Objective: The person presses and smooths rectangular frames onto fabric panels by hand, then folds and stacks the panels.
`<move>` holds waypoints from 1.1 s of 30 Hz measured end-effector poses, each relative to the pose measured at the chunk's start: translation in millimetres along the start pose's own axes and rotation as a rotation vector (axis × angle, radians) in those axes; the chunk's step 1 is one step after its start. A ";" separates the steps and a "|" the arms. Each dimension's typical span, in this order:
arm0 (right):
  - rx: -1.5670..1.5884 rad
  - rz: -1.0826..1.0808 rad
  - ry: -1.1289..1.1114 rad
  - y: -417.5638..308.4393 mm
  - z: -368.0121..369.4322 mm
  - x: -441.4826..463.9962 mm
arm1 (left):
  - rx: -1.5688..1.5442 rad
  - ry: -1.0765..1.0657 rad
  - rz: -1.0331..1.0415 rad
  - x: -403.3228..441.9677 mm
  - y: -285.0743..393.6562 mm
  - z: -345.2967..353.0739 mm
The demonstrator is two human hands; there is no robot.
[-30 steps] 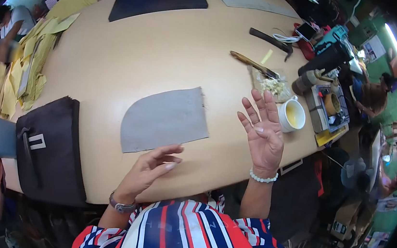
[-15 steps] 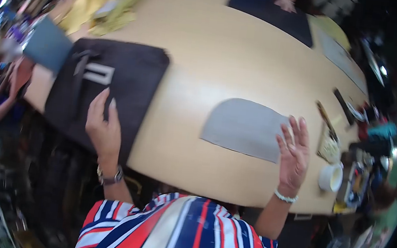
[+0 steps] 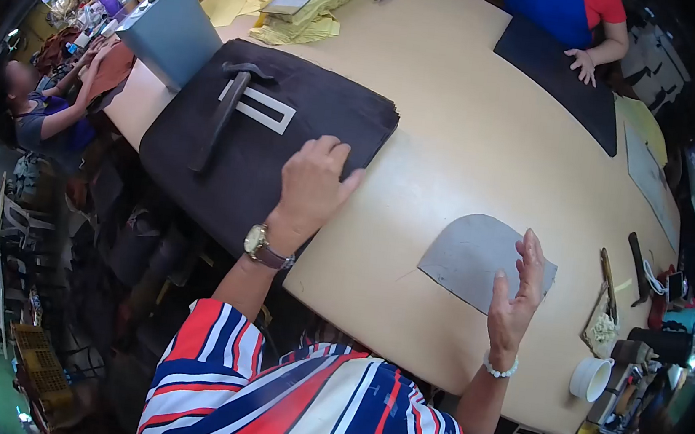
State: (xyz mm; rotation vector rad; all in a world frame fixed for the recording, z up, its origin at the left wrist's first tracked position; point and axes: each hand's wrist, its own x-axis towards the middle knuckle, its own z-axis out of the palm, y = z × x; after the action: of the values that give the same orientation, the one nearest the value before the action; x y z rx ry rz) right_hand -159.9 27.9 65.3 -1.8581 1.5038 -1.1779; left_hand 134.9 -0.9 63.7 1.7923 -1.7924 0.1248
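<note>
My left hand [image 3: 311, 181] is above the right edge of a dark brown sheet of material [image 3: 243, 164], fingers loosely bent, thumb apart, holding nothing. On that sheet lie a hammer [image 3: 224, 118] and a white rectangular frame-shaped piece [image 3: 272, 114], partly under the hammer. My right hand [image 3: 517, 298] is raised over the right part of a grey, round-topped flat piece [image 3: 470, 255]. Its fingers are stretched upward and its thumb stands apart, with nothing in the hand. Whether either hand touches what is below it, I cannot tell.
A grey metal can [image 3: 172, 33] stands at the sheet's far left corner. Yellow material [image 3: 299, 30] is piled at the back. A co-worker's hand [image 3: 582, 65] rests on a black sheet [image 3: 548, 77]. At right are a brush [image 3: 608, 278] and a white cup [image 3: 590, 379].
The view has swung left, so the table things appear further right and lower. My left hand has shifted towards the brown sheet's right edge. My right hand has turned and come further over the grey piece.
</note>
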 end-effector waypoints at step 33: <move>0.203 -0.220 -0.274 -42.0 71.1 30.9 | -0.394 0.018 -0.299 -8.0 -26.1 10.2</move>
State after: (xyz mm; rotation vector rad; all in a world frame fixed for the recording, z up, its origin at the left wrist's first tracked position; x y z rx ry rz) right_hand -76.4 0.0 71.5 -1.9859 1.0153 -1.0729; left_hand 155.2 -0.8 42.8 1.7323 -1.3963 -0.3088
